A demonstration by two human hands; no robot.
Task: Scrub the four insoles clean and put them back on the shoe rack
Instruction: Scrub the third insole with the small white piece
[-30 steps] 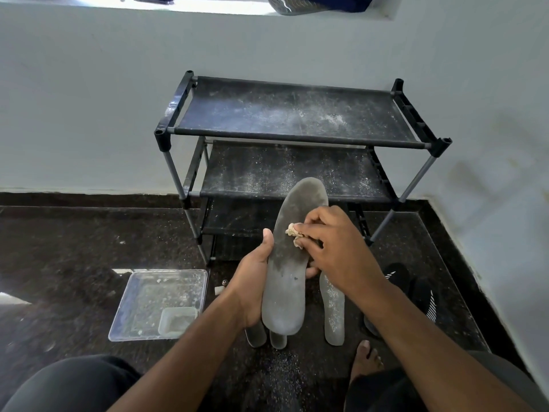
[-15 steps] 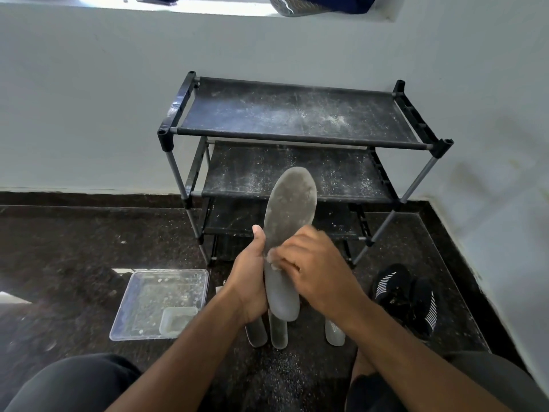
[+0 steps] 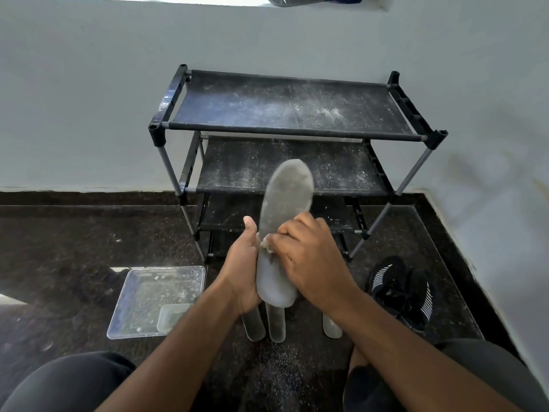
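My left hand (image 3: 244, 267) grips a grey insole (image 3: 286, 197) by its left edge and holds it upright in front of the black shoe rack (image 3: 292, 132). My right hand (image 3: 309, 258) presses a small pale scrubbing wad (image 3: 266, 244) against the insole's middle, fingers curled round it. Three more grey insoles lie on the dark floor under my hands: one at the left (image 3: 255, 328), one in the middle (image 3: 277, 327), one at the right (image 3: 332, 328); my arms cover most of each. The rack's three shelves are dusted with white powder.
A clear plastic tray (image 3: 130, 301) with a small tub (image 3: 172, 318) in its corner sits on the floor at the left. A pair of black shoes (image 3: 399, 288) stands at the right, near the wall. My knees fill the bottom corners.
My right hand has slid the wad down the insole from its upper middle toward the heel half. The insole has shifted slightly up and left with my left hand.
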